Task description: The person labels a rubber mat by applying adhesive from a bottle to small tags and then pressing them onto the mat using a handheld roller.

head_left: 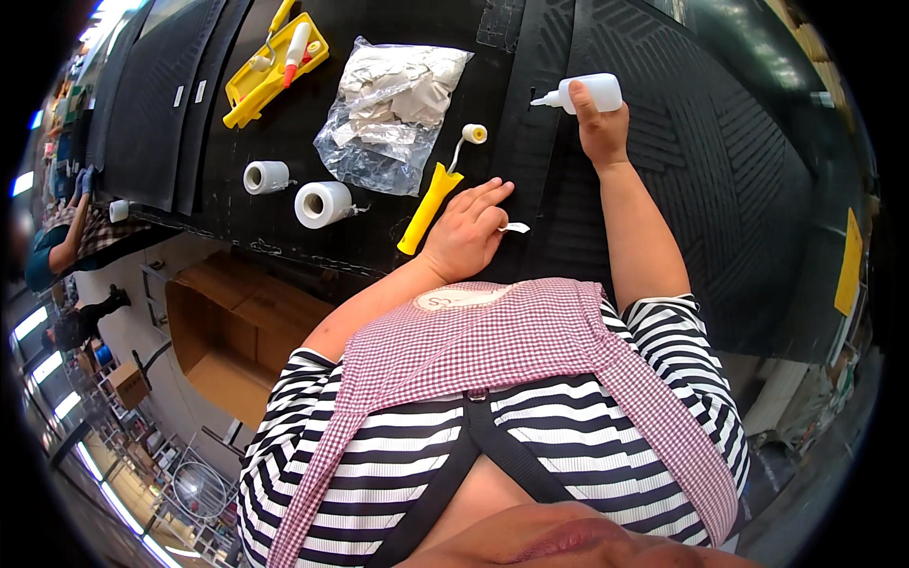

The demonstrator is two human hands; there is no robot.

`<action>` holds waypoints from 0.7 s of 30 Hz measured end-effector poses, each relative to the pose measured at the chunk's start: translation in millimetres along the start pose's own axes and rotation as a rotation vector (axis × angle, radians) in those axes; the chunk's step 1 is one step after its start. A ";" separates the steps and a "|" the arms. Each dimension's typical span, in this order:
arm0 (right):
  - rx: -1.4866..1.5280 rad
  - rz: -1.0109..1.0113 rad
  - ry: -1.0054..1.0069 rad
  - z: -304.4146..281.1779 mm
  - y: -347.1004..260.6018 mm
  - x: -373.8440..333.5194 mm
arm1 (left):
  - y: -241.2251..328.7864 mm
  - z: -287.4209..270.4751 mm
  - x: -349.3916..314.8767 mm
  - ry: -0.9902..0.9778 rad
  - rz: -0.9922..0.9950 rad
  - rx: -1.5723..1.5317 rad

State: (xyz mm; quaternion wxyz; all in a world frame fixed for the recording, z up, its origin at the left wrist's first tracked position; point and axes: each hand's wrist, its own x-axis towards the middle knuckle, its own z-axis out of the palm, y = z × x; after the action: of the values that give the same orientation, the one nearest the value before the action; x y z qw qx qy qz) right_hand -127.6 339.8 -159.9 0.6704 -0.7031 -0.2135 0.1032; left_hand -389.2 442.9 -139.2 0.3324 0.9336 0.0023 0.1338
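Observation:
My right hand [602,121] is wrapped around a white squeeze bottle [595,93], tilted on its side. Its narrow nozzle points left, over the edge strip of a black rubber sheet [663,218]. Whether the tip touches the sheet I cannot tell. My left hand [469,227] rests low over the black surface, index and middle fingers stretched forward. A small white label [514,227] sticks out beside its thumb, seemingly pinched there. Just left of that hand lies a small paint roller [434,201] with a yellow handle.
A clear plastic bag of white labels [393,109] lies further off. Left of it are a yellow roller tray [275,71] holding a red-tipped bottle, and two white film rolls [322,204]. Below the table edge stands a cardboard box [232,331]. Another person [62,246] works at far left.

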 end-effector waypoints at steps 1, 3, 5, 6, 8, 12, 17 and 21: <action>0.004 0.000 0.023 -1.1 -0.8 -0.6 | -0.2 0.9 -0.3 0.000 0.000 0.001; 0.013 -0.001 0.070 -3.9 -3.6 -2.9 | -1.9 1.7 -1.2 -0.009 0.004 0.008; -0.037 -0.010 0.087 -6.4 -1.1 -5.4 | -2.8 1.9 -1.6 -0.014 0.007 0.010; -0.068 -0.025 0.088 -7.0 -1.2 -6.6 | -2.9 1.8 -1.6 -0.015 0.008 0.008; -0.100 -0.038 0.096 -8.0 -1.9 -6.2 | -3.3 2.3 -1.7 -0.014 0.011 0.007; -0.103 -0.019 0.083 -10.5 -1.9 -2.3 | -2.9 2.4 -1.5 -0.009 0.013 0.000; -0.159 -0.030 0.059 -6.6 -9.8 -10.6 | -0.1 0.3 0.2 0.011 0.005 -0.005; -0.179 -0.045 0.108 -7.6 -5.3 -4.8 | -0.6 1.1 -0.2 0.011 0.002 -0.005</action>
State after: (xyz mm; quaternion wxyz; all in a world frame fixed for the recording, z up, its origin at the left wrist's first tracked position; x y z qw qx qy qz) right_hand -129.5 330.8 -154.8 0.6177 -0.7597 -0.2011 0.0308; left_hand -389.1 442.6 -140.4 0.3345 0.9321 0.0027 0.1391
